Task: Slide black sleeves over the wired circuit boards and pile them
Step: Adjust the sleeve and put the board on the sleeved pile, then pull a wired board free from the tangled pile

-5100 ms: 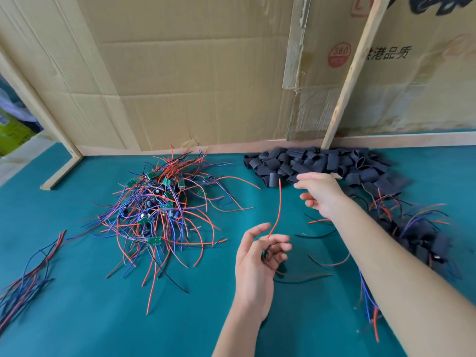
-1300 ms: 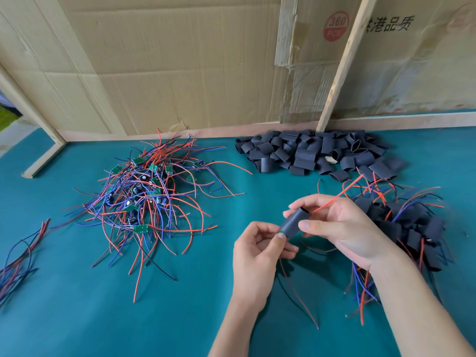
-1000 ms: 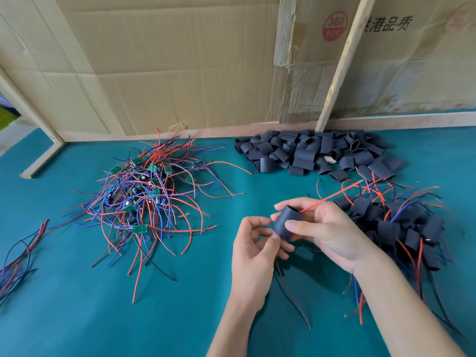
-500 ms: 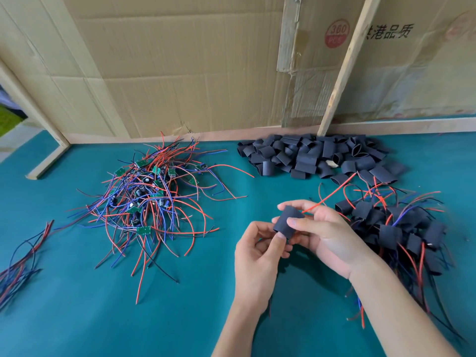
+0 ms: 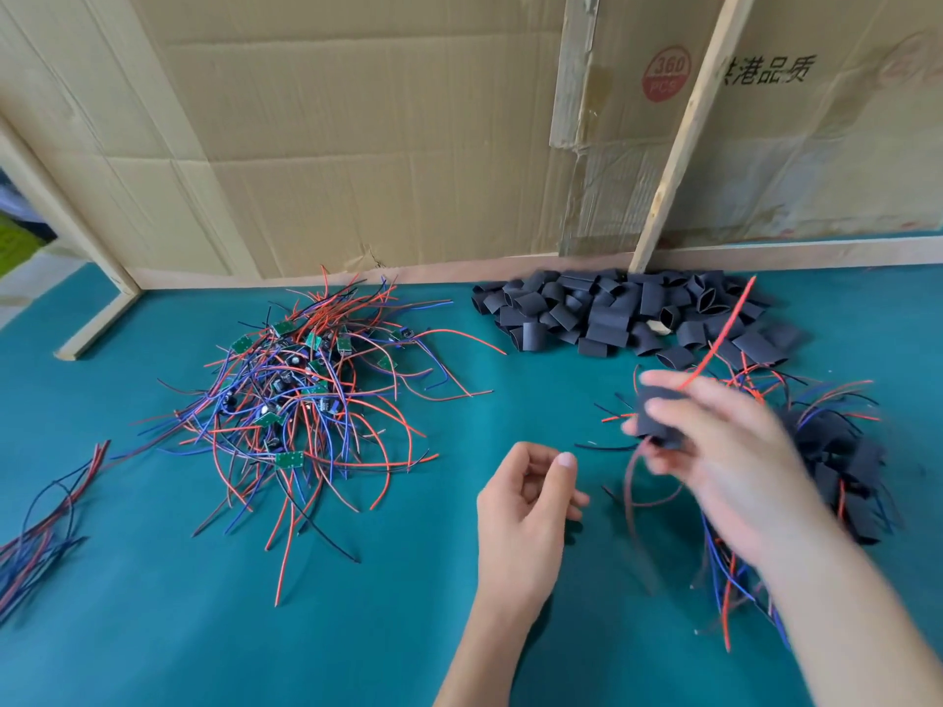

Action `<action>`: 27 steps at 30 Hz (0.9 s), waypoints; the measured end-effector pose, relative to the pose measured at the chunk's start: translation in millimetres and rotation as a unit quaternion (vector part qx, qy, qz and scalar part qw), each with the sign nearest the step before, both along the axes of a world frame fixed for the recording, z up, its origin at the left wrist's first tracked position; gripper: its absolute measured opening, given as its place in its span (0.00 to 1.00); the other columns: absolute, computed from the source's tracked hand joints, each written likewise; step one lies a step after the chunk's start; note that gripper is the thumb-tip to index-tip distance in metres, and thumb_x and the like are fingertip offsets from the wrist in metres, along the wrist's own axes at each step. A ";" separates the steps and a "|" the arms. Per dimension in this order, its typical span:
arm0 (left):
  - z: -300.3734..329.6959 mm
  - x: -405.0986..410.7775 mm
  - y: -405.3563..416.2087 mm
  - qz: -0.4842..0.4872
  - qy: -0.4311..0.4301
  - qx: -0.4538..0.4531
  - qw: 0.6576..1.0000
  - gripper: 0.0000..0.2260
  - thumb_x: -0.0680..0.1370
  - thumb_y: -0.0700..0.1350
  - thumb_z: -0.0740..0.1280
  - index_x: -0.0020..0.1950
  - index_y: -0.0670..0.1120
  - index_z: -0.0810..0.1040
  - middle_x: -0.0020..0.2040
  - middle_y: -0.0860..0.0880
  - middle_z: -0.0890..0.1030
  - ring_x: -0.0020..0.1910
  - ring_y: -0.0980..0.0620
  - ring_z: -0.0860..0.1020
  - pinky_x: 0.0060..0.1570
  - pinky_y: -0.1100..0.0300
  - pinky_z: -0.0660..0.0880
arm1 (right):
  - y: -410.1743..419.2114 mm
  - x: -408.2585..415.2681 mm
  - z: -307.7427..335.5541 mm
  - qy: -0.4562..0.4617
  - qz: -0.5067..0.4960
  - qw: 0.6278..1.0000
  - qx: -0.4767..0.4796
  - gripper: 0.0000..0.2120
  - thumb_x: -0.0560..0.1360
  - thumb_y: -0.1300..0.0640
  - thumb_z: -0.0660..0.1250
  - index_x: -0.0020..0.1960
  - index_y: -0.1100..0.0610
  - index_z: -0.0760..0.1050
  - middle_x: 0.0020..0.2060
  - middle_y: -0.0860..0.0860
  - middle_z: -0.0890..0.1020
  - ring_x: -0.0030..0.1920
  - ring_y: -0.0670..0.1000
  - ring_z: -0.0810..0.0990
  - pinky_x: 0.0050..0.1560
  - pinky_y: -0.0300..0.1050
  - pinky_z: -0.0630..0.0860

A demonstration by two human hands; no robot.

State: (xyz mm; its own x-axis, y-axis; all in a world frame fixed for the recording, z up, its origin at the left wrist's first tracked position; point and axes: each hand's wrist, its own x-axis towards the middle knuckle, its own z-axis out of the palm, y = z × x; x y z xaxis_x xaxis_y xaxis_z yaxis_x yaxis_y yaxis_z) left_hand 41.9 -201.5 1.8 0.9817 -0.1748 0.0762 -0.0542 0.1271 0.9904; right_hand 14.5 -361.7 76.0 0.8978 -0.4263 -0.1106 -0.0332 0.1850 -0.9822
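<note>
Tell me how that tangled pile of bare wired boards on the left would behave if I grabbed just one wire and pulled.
The tangled pile would probably drag neighbours along, since its red, blue and black wires cross and loop through each other. The wires look thin and floppy, curving loosely over the green mat. The small boards seem light, so a clump may lift.

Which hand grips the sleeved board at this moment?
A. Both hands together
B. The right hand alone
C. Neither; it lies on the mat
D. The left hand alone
B. The right hand, blurred by motion, grips the sleeved board with its red wire sticking up, while the left hand hangs apart below it, fingers loosely curled around nothing.
</note>
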 end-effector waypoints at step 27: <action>1.3 1.1 8.7 0.030 0.010 -0.022 0.999 0.07 0.78 0.37 0.65 0.51 0.47 0.79 0.41 0.58 0.82 0.39 0.59 0.73 0.41 0.61 0.73 | 127.2 146.0 -31.3 0.112 0.227 0.667 -0.701 0.14 0.78 0.59 0.64 0.60 0.47 0.79 0.58 0.52 0.81 0.64 0.61 0.75 0.49 0.49 0.71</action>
